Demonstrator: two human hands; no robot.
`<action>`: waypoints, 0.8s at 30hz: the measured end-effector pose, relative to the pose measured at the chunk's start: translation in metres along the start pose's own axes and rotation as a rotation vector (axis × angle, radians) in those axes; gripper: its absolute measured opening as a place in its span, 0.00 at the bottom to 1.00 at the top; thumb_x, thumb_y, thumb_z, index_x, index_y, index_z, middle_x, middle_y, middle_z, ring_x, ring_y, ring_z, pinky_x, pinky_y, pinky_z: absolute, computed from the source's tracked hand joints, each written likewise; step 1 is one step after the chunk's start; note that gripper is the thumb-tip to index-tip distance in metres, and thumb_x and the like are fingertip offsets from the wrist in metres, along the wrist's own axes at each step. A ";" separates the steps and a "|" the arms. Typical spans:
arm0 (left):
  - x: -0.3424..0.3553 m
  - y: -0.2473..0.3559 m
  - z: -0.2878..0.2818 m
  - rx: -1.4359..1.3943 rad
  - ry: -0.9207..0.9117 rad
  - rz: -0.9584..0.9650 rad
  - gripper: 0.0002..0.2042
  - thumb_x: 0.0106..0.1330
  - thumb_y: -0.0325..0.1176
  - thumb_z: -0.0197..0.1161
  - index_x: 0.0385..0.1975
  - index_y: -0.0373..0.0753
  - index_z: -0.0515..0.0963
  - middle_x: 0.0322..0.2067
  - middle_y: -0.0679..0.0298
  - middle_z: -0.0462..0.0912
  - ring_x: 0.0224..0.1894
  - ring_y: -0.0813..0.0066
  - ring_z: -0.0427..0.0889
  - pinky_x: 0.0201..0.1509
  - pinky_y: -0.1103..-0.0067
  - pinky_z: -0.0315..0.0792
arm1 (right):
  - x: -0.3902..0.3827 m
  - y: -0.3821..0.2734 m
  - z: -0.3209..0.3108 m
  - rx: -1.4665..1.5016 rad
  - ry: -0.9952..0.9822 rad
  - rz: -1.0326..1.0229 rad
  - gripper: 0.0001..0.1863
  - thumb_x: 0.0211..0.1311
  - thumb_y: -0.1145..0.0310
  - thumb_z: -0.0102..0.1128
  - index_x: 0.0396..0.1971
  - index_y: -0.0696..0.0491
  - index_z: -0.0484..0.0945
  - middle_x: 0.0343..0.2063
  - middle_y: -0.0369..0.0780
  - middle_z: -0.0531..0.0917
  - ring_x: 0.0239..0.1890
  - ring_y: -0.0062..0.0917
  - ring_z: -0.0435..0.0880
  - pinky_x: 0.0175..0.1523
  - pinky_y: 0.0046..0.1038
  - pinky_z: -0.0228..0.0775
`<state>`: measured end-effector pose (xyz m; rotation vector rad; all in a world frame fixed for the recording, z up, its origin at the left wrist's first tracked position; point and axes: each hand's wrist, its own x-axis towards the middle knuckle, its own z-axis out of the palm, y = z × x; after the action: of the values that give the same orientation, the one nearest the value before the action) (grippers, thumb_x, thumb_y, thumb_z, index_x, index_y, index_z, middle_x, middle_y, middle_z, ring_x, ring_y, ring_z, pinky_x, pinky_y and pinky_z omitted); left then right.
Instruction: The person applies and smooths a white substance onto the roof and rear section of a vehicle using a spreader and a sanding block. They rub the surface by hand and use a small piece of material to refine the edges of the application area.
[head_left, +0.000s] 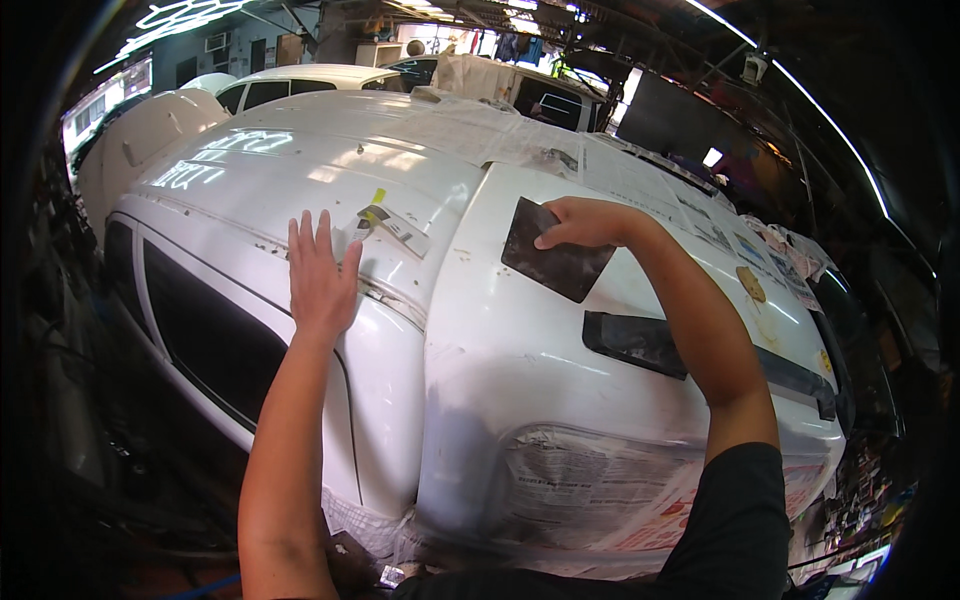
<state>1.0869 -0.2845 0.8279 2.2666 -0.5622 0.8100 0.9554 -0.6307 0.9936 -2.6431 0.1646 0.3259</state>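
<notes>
My left hand (320, 275) lies with fingers stretched out on or just over the white vehicle roof (400, 160), beside a small pale object with a yellow strip of tape (400, 232). My right hand (585, 220) grips a dark, flat square sheet (535, 270) over the white panel (470, 310) right of the seam, thumb on its face. Below it lies a dark rectangular piece (630, 340) on the same panel, with a long dark strip (800, 385) to its right.
Newspaper masking (600, 480) covers part of the lower panel and more of the far roof. A tan pad (750, 285) sits on the right. Dark side windows (210, 330) are at left. Other vehicles (300, 80) and a detached white panel (130, 135) stand behind.
</notes>
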 end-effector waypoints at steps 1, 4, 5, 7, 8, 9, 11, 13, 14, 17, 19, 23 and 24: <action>0.000 0.000 0.001 0.014 -0.007 -0.005 0.33 0.79 0.51 0.50 0.76 0.37 0.58 0.78 0.47 0.52 0.81 0.47 0.44 0.81 0.57 0.48 | 0.003 0.001 0.000 -0.017 0.000 -0.008 0.22 0.63 0.58 0.68 0.51 0.56 0.81 0.40 0.39 0.86 0.40 0.25 0.84 0.49 0.30 0.77; -0.001 0.000 0.001 0.043 -0.015 -0.023 0.33 0.80 0.51 0.49 0.77 0.38 0.57 0.78 0.48 0.52 0.81 0.47 0.44 0.82 0.59 0.48 | 0.002 -0.013 0.000 -0.012 -0.037 -0.009 0.21 0.63 0.58 0.67 0.51 0.56 0.81 0.41 0.39 0.87 0.40 0.26 0.85 0.49 0.30 0.77; -0.001 0.000 0.001 0.037 -0.014 -0.020 0.33 0.80 0.51 0.48 0.77 0.39 0.57 0.78 0.48 0.52 0.81 0.47 0.44 0.82 0.59 0.48 | -0.001 -0.017 -0.001 0.000 -0.050 -0.003 0.21 0.63 0.58 0.67 0.51 0.56 0.81 0.41 0.40 0.87 0.41 0.26 0.85 0.49 0.31 0.77; 0.001 0.001 0.001 0.027 -0.008 -0.013 0.32 0.80 0.51 0.49 0.77 0.38 0.58 0.78 0.47 0.52 0.81 0.47 0.44 0.81 0.59 0.49 | 0.003 -0.011 -0.006 -0.010 -0.076 -0.028 0.22 0.63 0.58 0.67 0.52 0.55 0.80 0.42 0.39 0.87 0.41 0.24 0.85 0.48 0.30 0.77; 0.000 0.002 0.001 0.022 -0.005 -0.011 0.32 0.79 0.50 0.50 0.76 0.37 0.59 0.78 0.47 0.52 0.81 0.46 0.45 0.81 0.58 0.49 | 0.003 -0.012 -0.006 -0.016 -0.093 -0.041 0.22 0.63 0.58 0.67 0.52 0.55 0.80 0.42 0.38 0.86 0.42 0.24 0.84 0.48 0.29 0.78; 0.000 0.001 0.001 0.018 -0.003 -0.009 0.32 0.79 0.50 0.51 0.76 0.36 0.59 0.78 0.46 0.52 0.81 0.46 0.45 0.81 0.58 0.49 | 0.003 -0.013 -0.004 -0.022 -0.091 -0.039 0.22 0.63 0.58 0.67 0.52 0.55 0.80 0.42 0.38 0.86 0.42 0.24 0.85 0.48 0.29 0.78; 0.000 0.002 0.000 0.025 -0.006 -0.010 0.32 0.79 0.50 0.51 0.76 0.36 0.59 0.78 0.46 0.52 0.81 0.46 0.45 0.81 0.58 0.49 | 0.003 -0.018 -0.002 -0.038 -0.087 -0.033 0.21 0.63 0.59 0.67 0.52 0.55 0.80 0.43 0.38 0.87 0.42 0.24 0.85 0.49 0.29 0.77; 0.001 0.002 0.001 0.026 -0.003 -0.004 0.32 0.79 0.50 0.51 0.76 0.36 0.59 0.78 0.45 0.52 0.81 0.46 0.45 0.81 0.58 0.50 | 0.004 -0.010 -0.003 -0.040 -0.065 -0.061 0.20 0.63 0.60 0.66 0.52 0.55 0.81 0.42 0.39 0.87 0.43 0.26 0.85 0.50 0.31 0.77; 0.001 0.001 0.002 0.026 0.000 0.001 0.32 0.79 0.50 0.51 0.76 0.36 0.59 0.77 0.45 0.52 0.81 0.46 0.45 0.81 0.58 0.50 | 0.004 -0.010 -0.003 -0.041 -0.057 -0.077 0.20 0.63 0.61 0.65 0.51 0.55 0.81 0.41 0.40 0.87 0.43 0.27 0.85 0.51 0.31 0.77; 0.001 -0.001 0.003 0.036 0.008 0.008 0.32 0.79 0.49 0.50 0.76 0.36 0.59 0.77 0.45 0.53 0.81 0.46 0.46 0.81 0.58 0.50 | 0.001 -0.011 -0.001 0.022 -0.073 -0.106 0.20 0.63 0.61 0.65 0.51 0.55 0.81 0.41 0.40 0.87 0.44 0.27 0.85 0.52 0.32 0.76; 0.000 -0.001 0.003 0.038 0.009 0.006 0.32 0.79 0.49 0.50 0.76 0.36 0.59 0.77 0.45 0.53 0.81 0.45 0.46 0.81 0.58 0.50 | 0.004 -0.012 -0.002 -0.090 -0.072 -0.085 0.21 0.64 0.61 0.65 0.54 0.55 0.80 0.43 0.39 0.87 0.44 0.26 0.85 0.52 0.31 0.77; 0.000 0.000 0.003 0.031 0.000 0.002 0.32 0.80 0.50 0.50 0.76 0.36 0.59 0.77 0.45 0.53 0.81 0.45 0.46 0.81 0.58 0.49 | -0.001 -0.012 -0.002 -0.033 -0.071 -0.058 0.23 0.65 0.61 0.65 0.56 0.55 0.79 0.44 0.39 0.87 0.46 0.25 0.85 0.54 0.30 0.77; 0.000 0.000 0.003 0.031 -0.002 -0.001 0.32 0.80 0.50 0.49 0.76 0.36 0.59 0.77 0.45 0.52 0.81 0.45 0.46 0.81 0.58 0.49 | -0.003 -0.014 -0.001 -0.032 -0.067 -0.055 0.23 0.65 0.61 0.65 0.56 0.55 0.79 0.45 0.39 0.87 0.46 0.25 0.85 0.54 0.30 0.77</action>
<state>1.0883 -0.2864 0.8263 2.2960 -0.5531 0.8212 0.9551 -0.6192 1.0016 -2.6589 0.0657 0.4012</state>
